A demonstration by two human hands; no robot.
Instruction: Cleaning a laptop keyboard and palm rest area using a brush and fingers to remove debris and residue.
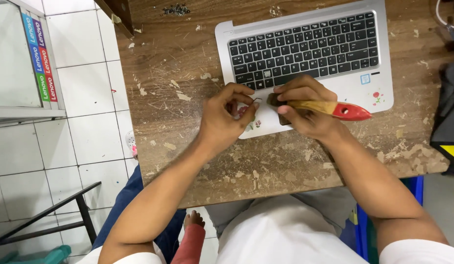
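A brush (329, 107) is gripped by the right hand (305, 110); a small wire (257, 100) is pinched by the left hand (224, 120). The wire could be dropped among the keys (305, 49).

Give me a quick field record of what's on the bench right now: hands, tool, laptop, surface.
left hand: fingers pinched, over the laptop's palm rest near the brush bristles
right hand: gripping a paintbrush
paintbrush: wooden handle, red end pointing right, dark bristles toward the left hand
laptop base: silver, black keyboard, no screen in view, small flower stickers
table: worn brown wood, scratched, with flakes and debris
screws: small dark pile at top edge
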